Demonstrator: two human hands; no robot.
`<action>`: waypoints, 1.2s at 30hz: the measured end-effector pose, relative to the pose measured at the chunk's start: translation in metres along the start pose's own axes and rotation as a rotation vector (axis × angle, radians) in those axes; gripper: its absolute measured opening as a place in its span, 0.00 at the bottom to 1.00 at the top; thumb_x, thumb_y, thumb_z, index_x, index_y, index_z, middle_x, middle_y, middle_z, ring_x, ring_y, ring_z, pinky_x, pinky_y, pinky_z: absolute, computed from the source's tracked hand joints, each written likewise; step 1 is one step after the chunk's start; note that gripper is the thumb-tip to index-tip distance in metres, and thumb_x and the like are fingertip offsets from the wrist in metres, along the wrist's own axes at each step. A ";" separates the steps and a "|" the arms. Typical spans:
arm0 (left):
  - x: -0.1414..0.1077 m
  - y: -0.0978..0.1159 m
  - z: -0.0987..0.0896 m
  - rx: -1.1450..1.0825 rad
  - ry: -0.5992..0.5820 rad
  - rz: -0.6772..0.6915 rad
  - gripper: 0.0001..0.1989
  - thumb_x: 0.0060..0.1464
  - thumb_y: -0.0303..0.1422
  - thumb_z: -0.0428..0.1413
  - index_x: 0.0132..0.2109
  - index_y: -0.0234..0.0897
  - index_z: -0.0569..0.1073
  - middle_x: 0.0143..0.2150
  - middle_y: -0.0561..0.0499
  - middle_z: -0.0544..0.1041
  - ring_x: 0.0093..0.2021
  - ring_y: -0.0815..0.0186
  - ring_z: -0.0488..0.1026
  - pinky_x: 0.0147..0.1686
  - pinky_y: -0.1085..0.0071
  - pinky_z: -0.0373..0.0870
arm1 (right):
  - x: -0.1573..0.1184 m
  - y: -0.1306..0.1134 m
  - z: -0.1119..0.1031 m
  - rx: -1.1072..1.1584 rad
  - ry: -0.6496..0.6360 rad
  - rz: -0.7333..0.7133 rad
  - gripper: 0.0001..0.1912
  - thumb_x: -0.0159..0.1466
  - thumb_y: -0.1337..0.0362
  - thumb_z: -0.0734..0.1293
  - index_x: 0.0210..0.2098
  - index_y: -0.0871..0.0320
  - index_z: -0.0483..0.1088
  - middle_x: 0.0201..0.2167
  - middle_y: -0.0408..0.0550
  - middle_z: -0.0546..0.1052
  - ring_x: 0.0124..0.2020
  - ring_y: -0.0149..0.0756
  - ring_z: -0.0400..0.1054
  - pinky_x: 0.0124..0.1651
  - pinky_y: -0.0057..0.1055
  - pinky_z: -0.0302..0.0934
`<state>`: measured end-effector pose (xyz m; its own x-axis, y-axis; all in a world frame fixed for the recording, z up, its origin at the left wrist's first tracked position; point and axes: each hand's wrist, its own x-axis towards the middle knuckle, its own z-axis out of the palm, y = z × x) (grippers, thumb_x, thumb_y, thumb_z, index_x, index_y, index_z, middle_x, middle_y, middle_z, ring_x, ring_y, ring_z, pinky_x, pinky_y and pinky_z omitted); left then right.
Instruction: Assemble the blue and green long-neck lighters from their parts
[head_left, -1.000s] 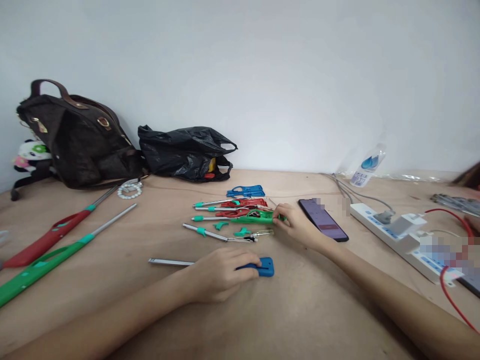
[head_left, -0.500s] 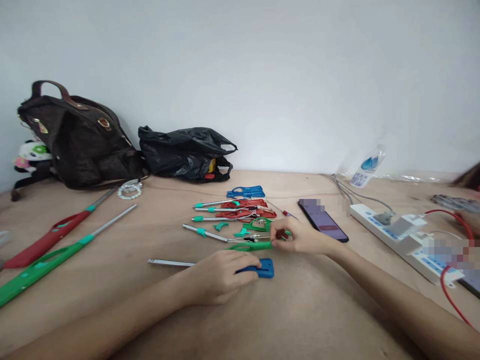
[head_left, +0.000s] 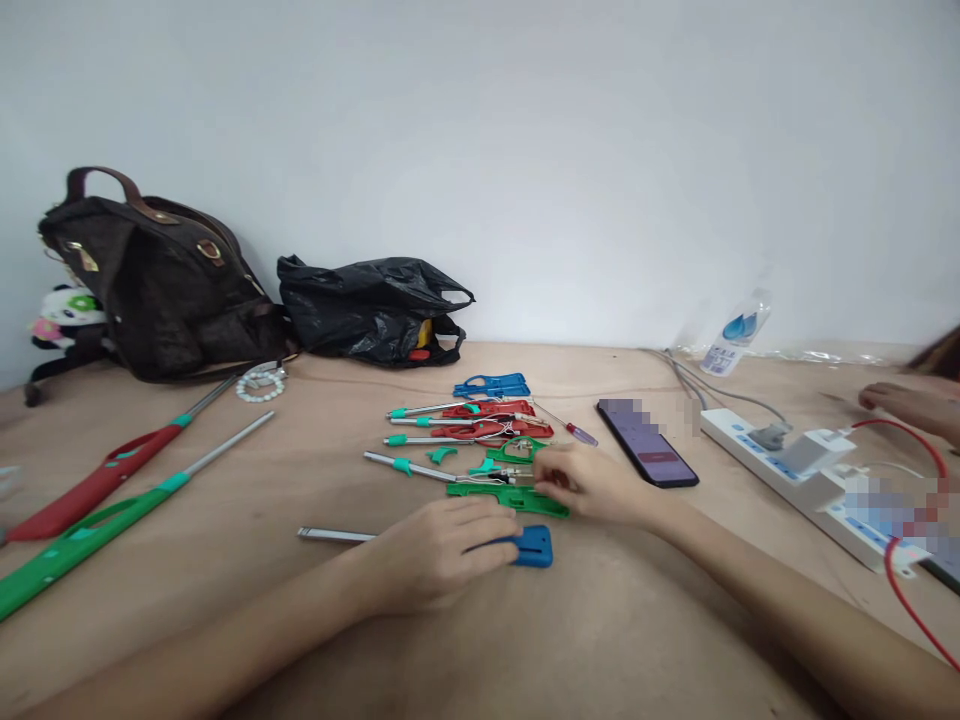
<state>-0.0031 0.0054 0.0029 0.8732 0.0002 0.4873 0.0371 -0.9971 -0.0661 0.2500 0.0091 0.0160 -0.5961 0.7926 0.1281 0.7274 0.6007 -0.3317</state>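
Note:
My left hand [head_left: 442, 550] is closed over a blue long-nosed lighter [head_left: 536, 546], which lies on the table with its metal tube [head_left: 334, 535] pointing left. My right hand [head_left: 589, 485] has its fingers curled together above the right end of a green lighter casing half [head_left: 480, 493]. What sits between those fingertips is hidden. Just behind that casing lie a metal lighter tube [head_left: 405, 465] with wires and a second green casing piece [head_left: 517, 449]. Red casing halves [head_left: 495, 429], loose teal triggers [head_left: 442, 456] and a blue casing half [head_left: 491, 385] stand in rows farther back.
A small screwdriver [head_left: 581, 434] and a phone [head_left: 649, 445] lie to the right, beside a white power strip [head_left: 739, 440] with cables. Whole red [head_left: 105, 480] and green [head_left: 97, 530] lighters lie left. Behind are bags [head_left: 360, 310]. Another person's hand [head_left: 911, 408] rests far right.
The green casing half now lies flatter, with its hollow side showing. My right hand has shifted slightly left and down. Another person's hand has come farther into view at right.

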 end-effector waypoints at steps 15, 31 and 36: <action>-0.032 -0.065 -0.034 0.096 -0.390 -0.484 0.07 0.59 0.27 0.52 0.42 0.39 0.73 0.42 0.50 0.74 0.42 0.61 0.71 0.41 0.69 0.65 | 0.007 0.008 0.021 -0.330 0.174 -0.022 0.07 0.66 0.66 0.63 0.38 0.60 0.72 0.39 0.53 0.74 0.45 0.44 0.69 0.46 0.40 0.66; -0.031 -0.063 -0.023 0.074 -0.257 -0.520 0.13 0.63 0.26 0.42 0.41 0.35 0.70 0.42 0.47 0.72 0.39 0.64 0.71 0.39 0.70 0.66 | 0.002 0.004 0.015 -0.314 0.373 -0.075 0.09 0.67 0.72 0.54 0.42 0.59 0.63 0.39 0.55 0.75 0.41 0.42 0.70 0.40 0.37 0.65; -0.020 -0.052 -0.035 -0.152 -0.101 -0.530 0.13 0.63 0.26 0.39 0.42 0.36 0.69 0.41 0.48 0.72 0.41 0.64 0.70 0.42 0.70 0.66 | -0.004 -0.002 0.008 -0.212 0.356 -0.012 0.07 0.66 0.72 0.53 0.40 0.57 0.59 0.38 0.54 0.74 0.37 0.41 0.70 0.36 0.35 0.64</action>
<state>-0.0392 0.0546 0.0269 0.7969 0.5038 0.3334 0.4193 -0.8586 0.2951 0.2486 0.0041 0.0087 -0.4770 0.7498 0.4586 0.7974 0.5886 -0.1330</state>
